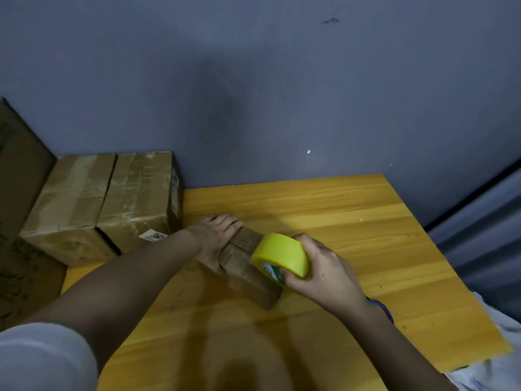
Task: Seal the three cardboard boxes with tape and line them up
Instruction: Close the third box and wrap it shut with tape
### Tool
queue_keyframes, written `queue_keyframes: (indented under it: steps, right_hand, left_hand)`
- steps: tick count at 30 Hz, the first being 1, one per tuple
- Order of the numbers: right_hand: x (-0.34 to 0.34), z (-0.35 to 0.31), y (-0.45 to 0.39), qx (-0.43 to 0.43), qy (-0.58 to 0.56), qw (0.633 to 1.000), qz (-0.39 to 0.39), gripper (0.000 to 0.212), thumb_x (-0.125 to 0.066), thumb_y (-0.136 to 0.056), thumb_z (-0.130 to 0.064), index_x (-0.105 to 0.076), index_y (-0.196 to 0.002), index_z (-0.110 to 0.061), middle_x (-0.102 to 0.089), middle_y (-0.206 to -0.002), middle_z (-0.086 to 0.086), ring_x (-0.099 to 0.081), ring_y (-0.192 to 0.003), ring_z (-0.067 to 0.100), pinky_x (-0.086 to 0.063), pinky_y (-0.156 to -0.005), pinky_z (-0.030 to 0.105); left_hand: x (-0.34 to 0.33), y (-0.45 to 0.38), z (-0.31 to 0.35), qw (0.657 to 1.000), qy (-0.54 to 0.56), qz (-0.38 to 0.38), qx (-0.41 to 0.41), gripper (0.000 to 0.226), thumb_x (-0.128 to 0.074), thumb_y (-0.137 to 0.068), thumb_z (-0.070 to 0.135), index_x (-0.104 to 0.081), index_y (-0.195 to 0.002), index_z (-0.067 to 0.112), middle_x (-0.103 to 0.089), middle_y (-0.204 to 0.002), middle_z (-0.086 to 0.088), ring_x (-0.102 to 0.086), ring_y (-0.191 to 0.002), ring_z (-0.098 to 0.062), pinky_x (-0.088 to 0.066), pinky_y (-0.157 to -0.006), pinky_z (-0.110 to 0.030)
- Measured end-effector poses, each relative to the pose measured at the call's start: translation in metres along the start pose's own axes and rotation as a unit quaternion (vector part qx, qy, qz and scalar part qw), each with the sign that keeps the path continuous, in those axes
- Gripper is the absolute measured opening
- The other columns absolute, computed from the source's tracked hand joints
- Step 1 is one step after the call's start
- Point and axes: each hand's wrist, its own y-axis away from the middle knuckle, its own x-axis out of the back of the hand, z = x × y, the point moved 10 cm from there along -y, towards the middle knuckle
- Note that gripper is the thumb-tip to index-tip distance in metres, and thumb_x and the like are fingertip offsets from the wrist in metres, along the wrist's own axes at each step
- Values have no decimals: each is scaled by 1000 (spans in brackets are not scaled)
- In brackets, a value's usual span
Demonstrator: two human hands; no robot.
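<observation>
Taping the small box: right hand on the tape roll, left hand pinning the box.

Right hand (324, 266) fingers (298, 238) curled round the yellow roll of tape (280, 255), clamped on it, roll sitting over the near-right end of the small brown cardboard box (248, 266). Left hand (217, 238) lies over the far-left end of that box, fingers fairly straight and draped over its edge, pressing down. Small box rests on the yellow wooden counter (338, 221), roughly mid-counter. Left of the small box, at the counter's far-left corner: two larger brown cardboard boxes with tape on their tops (107, 204), touching side by side against the grey wall (253, 94). Bigger cardboard carton (19, 193) further left, cut off by the frame.
</observation>
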Motion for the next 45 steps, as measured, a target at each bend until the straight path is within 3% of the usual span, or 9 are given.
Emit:
queue_keyframes:
  steps: [8,12,16,21,29,33,37,42,45]
  right_hand:
    - [2,-2,-4,-20,16,1000,-13,43,-60,-77,-53,-43,-110,-31,-59,-105,-7,-60,-93,21,-41,-65,31]
    - [0,3,-6,-21,-3,1000,-10,46,-59,-74,-54,-46,-110,-28,-54,-93,-9,-60,-87,21,-40,-63,30]
    - [0,3,-4,-15,-7,1000,-2,54,-46,-66,-64,-46,-108,-30,-51,-91,-12,-60,-88,20,-33,-62,27]
    - [-4,0,-13,-21,-13,1000,-19,60,-64,-79,-51,-37,-128,-31,-61,-112,-2,-60,-98,24,-35,-66,28]
    - [-15,24,12,-54,-240,969,24,52,-67,-76,-57,-44,-122,-46,-58,-112,-22,-58,-103,1,-53,-78,31]
    - [-13,13,5,-32,-185,982,-8,52,-67,-79,-52,-45,-124,-42,-61,-107,-16,-59,-94,6,-50,-73,29]
    - [3,20,7,-35,-115,993,8,59,-52,-66,-67,-43,-120,-46,-64,-96,-14,-61,-86,12,-50,-70,34]
    - [11,45,18,-47,-21,998,-43,65,-45,-61,-74,-44,-120,-47,-57,-85,-17,-60,-80,14,-35,-62,24]
    - [3,54,25,-50,-1,996,-80,66,-42,-62,-76,-39,-121,-47,-61,-89,-14,-61,-83,14,-41,-63,27]
  left_hand:
    - [-1,1,0,1000,-17,-4,11,127,-70,-65,66,10,-151,19,-2,-158,-7,0,-146,-25,-5,-117,-42]
    - [1,1,9,997,-71,-10,13,134,-72,-62,64,24,-147,26,7,-159,-10,6,-146,-32,7,-116,-54]
    - [10,-5,51,996,-77,33,-32,134,-67,-61,72,10,-152,10,15,-158,-12,11,-146,-28,10,-117,-49]
    - [5,-12,65,997,-52,36,-49,123,-62,-67,75,1,-153,16,13,-158,-14,16,-145,-27,12,-118,-42]
    - [0,-13,63,998,-43,1,-51,112,-56,-71,76,-2,-154,22,12,-157,-13,18,-144,-32,16,-116,-43]
    - [7,-6,66,998,-36,-6,-48,111,-59,-76,68,1,-154,18,13,-158,-14,18,-144,-31,20,-112,-37]
    - [8,-9,64,999,-12,24,-43,126,-65,-66,72,7,-151,14,-1,-157,-10,6,-146,-28,14,-115,-40]
    - [5,-14,62,998,17,29,-47,127,-67,-62,71,8,-150,20,-3,-155,-7,4,-145,-28,13,-115,-40]
    - [5,-16,62,998,23,35,-48,128,-67,-61,73,9,-150,21,-4,-154,-7,4,-145,-30,13,-115,-41]
